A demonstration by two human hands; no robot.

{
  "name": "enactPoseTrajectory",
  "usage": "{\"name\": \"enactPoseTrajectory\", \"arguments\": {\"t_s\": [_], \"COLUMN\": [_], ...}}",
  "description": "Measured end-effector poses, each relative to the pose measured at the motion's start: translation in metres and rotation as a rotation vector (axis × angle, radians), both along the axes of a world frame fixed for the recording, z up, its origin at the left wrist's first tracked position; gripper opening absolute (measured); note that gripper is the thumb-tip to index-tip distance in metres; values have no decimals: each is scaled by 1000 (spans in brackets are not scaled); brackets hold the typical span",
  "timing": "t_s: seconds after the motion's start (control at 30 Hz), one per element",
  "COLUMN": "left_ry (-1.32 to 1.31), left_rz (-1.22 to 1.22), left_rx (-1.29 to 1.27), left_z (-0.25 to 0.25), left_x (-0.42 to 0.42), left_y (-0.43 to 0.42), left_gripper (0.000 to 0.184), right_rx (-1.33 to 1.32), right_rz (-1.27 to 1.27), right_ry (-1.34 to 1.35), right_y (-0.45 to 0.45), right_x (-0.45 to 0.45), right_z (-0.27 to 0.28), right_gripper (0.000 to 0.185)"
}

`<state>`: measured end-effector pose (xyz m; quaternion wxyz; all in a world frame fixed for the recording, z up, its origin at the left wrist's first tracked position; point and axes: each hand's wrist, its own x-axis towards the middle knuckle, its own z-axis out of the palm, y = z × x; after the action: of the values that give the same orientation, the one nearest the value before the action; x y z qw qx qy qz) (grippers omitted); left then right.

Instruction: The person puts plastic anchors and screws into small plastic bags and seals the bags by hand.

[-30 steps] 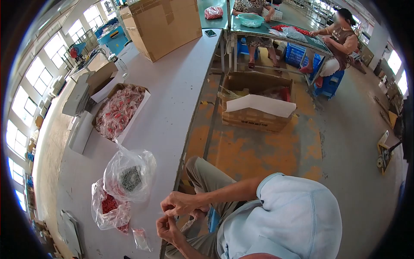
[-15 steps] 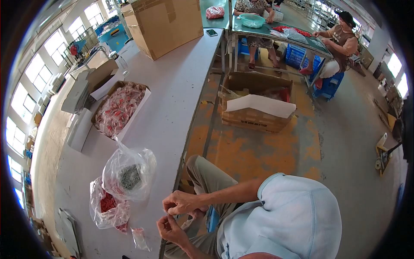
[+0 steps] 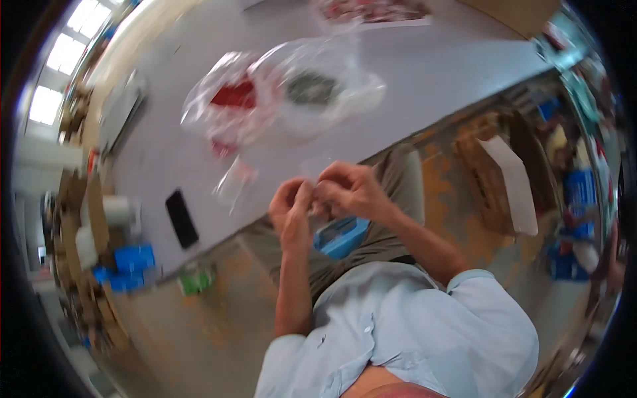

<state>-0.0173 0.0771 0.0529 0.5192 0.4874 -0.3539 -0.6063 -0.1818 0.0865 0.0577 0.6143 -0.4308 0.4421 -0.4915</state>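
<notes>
My left hand [image 3: 292, 207] and my right hand [image 3: 353, 191] meet over my lap at the table edge. Both have their fingertips pinched together, touching or almost touching. Whatever lies between the fingers is too small and blurred to name. Just beyond them on the table [image 3: 159, 156] lies a small clear plastic bag [image 3: 233, 186] with something pale red inside. Farther off sits an open clear bag of small red pieces [image 3: 235, 95]. Beside it is another clear bag holding dark grey small parts [image 3: 312, 88].
A black phone [image 3: 181, 219] lies near the front edge at left. At the far side is a box of red bagged items [image 3: 371, 9]. An open cardboard box [image 3: 488, 176] stands on the floor to the right. Something blue [image 3: 342, 237] shows between my legs.
My view has swung left and down, blurring the picture. The phone has come into sight, and the co-workers' table has shifted to the edge. Both hands stay pinched close together.
</notes>
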Motion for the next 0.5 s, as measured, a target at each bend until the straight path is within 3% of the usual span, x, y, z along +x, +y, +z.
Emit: {"name": "enactPoseTrajectory", "arguments": {"t_s": [0.2,0.5], "left_ry": [160,-258], "left_rz": [38,105], "left_rx": [-11,-93], "left_z": [-13,-2], "left_x": [6,24], "left_y": [-5,7], "left_gripper": [9,6], "right_rx": [-113,-111], "right_rz": [14,86], "right_ry": [118,331], "right_y": [-8,-24], "right_x": [6,33], "right_z": [1,6], "right_gripper": [11,13]}}
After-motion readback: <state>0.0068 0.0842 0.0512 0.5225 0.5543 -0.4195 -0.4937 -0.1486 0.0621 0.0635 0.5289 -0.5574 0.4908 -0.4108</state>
